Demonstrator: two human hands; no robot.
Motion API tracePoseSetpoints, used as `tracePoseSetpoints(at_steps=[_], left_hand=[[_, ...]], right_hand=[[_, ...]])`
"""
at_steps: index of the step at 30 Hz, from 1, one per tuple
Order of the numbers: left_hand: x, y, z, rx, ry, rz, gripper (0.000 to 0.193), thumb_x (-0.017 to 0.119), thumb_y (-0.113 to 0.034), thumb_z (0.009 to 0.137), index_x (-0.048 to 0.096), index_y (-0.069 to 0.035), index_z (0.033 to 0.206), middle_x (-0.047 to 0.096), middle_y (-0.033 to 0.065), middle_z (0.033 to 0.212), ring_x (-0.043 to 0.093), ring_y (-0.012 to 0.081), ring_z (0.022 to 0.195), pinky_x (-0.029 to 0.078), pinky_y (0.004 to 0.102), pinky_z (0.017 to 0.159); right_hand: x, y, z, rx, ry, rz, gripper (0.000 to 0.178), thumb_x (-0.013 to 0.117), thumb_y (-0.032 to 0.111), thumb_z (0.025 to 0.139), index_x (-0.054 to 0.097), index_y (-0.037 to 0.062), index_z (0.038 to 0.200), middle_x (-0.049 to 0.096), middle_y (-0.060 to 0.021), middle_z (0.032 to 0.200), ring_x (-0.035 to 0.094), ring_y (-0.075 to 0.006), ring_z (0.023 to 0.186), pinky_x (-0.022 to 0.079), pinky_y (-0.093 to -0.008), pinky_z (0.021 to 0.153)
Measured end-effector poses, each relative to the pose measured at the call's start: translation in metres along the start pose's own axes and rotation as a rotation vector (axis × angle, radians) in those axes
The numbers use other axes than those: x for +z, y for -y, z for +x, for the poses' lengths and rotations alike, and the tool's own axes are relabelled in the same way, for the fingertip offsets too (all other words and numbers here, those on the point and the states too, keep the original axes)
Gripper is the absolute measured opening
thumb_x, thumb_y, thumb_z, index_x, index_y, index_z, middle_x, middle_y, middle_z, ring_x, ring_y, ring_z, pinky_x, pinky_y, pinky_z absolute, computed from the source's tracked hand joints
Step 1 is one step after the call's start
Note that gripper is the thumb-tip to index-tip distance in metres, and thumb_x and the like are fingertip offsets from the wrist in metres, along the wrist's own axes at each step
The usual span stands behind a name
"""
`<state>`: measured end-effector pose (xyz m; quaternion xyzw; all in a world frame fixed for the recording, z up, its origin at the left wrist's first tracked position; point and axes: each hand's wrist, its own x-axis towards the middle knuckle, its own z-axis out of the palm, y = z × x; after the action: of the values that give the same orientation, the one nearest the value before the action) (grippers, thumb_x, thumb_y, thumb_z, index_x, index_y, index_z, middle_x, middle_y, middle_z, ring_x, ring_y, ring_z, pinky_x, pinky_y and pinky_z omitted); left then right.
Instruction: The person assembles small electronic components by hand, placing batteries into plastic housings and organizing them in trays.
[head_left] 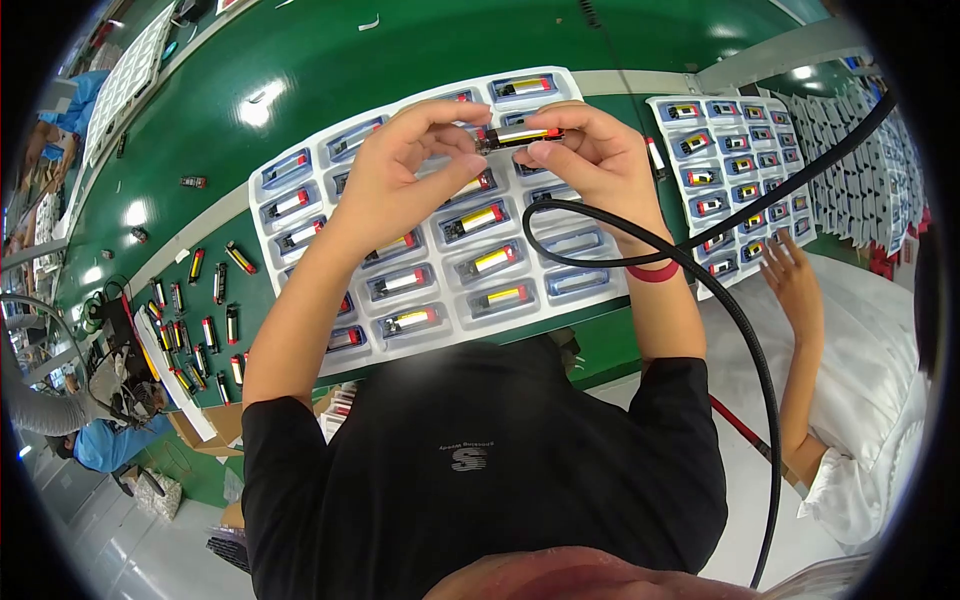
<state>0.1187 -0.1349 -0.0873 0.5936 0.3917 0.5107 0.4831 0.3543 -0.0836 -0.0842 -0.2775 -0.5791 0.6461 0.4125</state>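
The person at the bench [330,75] has a small black, red-ended cartridge [520,137] raised over a white compartmented tray [450,290], pinched between the right hand's [612,165] thumb and fingers. The left hand [405,160] curls by its other end, though from here I can't fairly tell whether it grips or merely hovers. Similar loose pieces [220,283] lie scattered to the left, and a black cable [772,420] loops across the right wrist.
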Motion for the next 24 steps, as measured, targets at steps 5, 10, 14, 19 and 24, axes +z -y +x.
tracePoseSetpoints(at_steps=[5,10,14,19,24], left_hand=[[-0.001,-0.004,0.001,0.034,0.019,0.235,0.028,0.076,-0.001,0.086,0.073,-0.001,0.114,0.073,0.0119,0.114,0.072,0.0193,0.096,0.058,0.0324,0.089],[0.004,-0.010,0.004,0.309,0.010,0.552,0.026,0.078,-0.003,0.083,0.075,-0.001,0.109,0.074,0.0129,0.108,0.074,0.0230,0.094,0.060,0.0332,0.083],[0.005,-0.008,0.005,0.407,0.018,0.587,0.024,0.076,0.000,0.081,0.076,-0.001,0.106,0.076,0.0127,0.105,0.075,0.0240,0.093,0.060,0.0330,0.080],[0.010,-0.004,0.001,0.418,-0.017,0.626,0.021,0.073,0.004,0.079,0.076,-0.002,0.099,0.077,0.0117,0.099,0.075,0.0235,0.086,0.060,0.0315,0.078],[0.036,0.015,0.007,0.087,-0.146,0.360,0.020,0.074,0.000,0.080,0.072,-0.002,0.099,0.070,0.0073,0.096,0.070,0.0201,0.087,0.057,0.0330,0.080]], right_hand=[[-0.004,-0.003,-0.001,-0.015,0.022,0.031,0.024,0.065,-0.010,0.092,0.067,-0.0068,0.116,0.063,-0.0100,0.118,0.071,-0.0218,0.105,0.058,-0.0305,0.092],[-0.001,-0.005,-0.004,-0.066,-0.004,-0.007,0.024,0.065,-0.011,0.091,0.068,-0.0065,0.114,0.063,-0.0108,0.118,0.071,-0.0209,0.104,0.058,-0.0291,0.090],[-0.001,-0.007,-0.009,-0.102,-0.023,-0.032,0.022,0.066,-0.011,0.091,0.069,-0.0061,0.112,0.064,-0.0103,0.116,0.071,-0.0192,0.102,0.058,-0.0275,0.087],[0.002,-0.019,-0.012,-0.139,0.013,0.036,0.022,0.065,-0.012,0.091,0.072,-0.0034,0.110,0.064,-0.0084,0.115,0.070,-0.0160,0.099,0.059,-0.0261,0.084],[-0.014,-0.007,-0.018,-0.354,0.044,-0.406,0.021,0.069,-0.008,0.086,0.074,0.0002,0.104,0.068,-0.0109,0.108,0.069,-0.0190,0.095,0.056,-0.0299,0.082]])
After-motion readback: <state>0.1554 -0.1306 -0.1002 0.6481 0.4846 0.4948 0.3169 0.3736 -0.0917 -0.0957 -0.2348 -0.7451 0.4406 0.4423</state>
